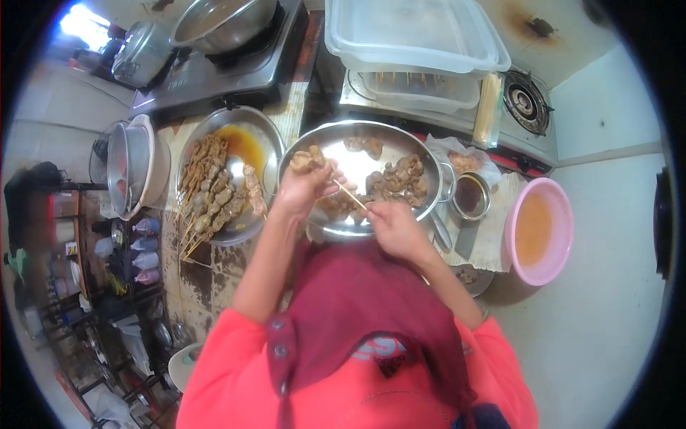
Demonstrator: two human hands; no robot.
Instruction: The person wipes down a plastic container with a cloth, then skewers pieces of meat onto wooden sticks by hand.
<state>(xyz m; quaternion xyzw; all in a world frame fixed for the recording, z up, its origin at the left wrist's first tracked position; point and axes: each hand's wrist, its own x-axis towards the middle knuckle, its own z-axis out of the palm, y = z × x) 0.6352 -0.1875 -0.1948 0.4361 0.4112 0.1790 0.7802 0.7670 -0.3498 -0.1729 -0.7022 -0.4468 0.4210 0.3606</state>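
Observation:
My left hand [306, 191] is closed around a brown piece of meat [307, 159], which sticks out above the fingers. From that hand a thin bamboo skewer [349, 193] slants down to my right hand [394, 223], whose fingers pinch it. Whether the skewer's tip is inside the meat is hidden by the left fingers. Both hands are over the near half of a round steel pan [350, 161]. Loose brown meat pieces [396, 179] lie in it, mostly on the right. Left of the pan, a steel tray [274, 143] bears several loaded skewers [214, 204] and some brown liquid.
Right of the pan stand a small bowl of dark sauce [469, 196] and a pink basin [509, 232] of orange liquid. Behind are clear plastic tubs [414, 43], a bundle of bamboo skewers [488, 107] and a gas burner [527, 101]. A metal bowl [221, 21] sits on the left stove.

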